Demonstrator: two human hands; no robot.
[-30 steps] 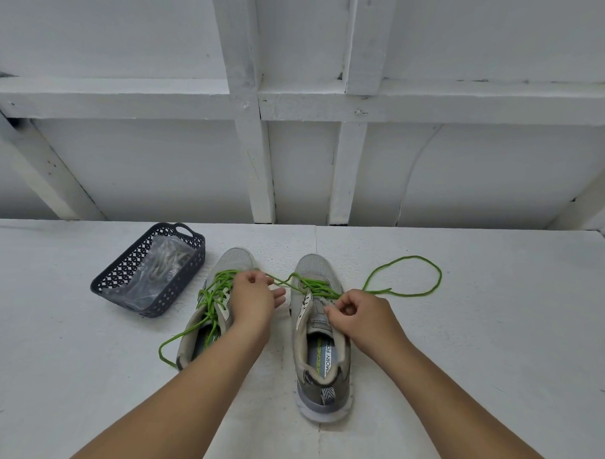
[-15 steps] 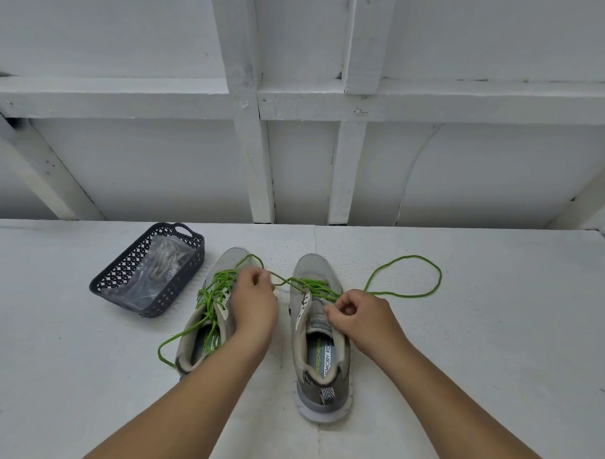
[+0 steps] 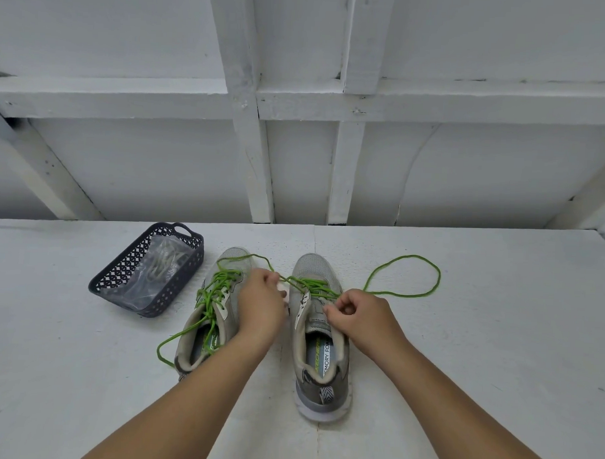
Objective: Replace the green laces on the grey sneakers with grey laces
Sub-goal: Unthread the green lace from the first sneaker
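Note:
Two grey sneakers stand side by side on the white table, toes away from me. The left sneaker (image 3: 224,271) is fully laced in green. The right sneaker (image 3: 320,360) keeps its green lace (image 3: 407,294) only near the toe; one end loops loosely over the table to the right. My left hand (image 3: 259,305) pinches the lace's other end between the shoes, its slack arching over the left toe. My right hand (image 3: 359,317) pinches the lace at the right shoe's upper eyelets. The grey laces (image 3: 163,260) lie in a clear bag inside the basket.
A dark perforated plastic basket (image 3: 121,274) sits on the table left of the shoes. A white wall with wooden beams rises just behind the table's far edge. A loose green lace end from the left sneaker (image 3: 165,344) trails toward me.
My left hand has drawn more lace out of the right shoe, and the slack now arcs over the left sneaker's toe. My right hand has barely moved.

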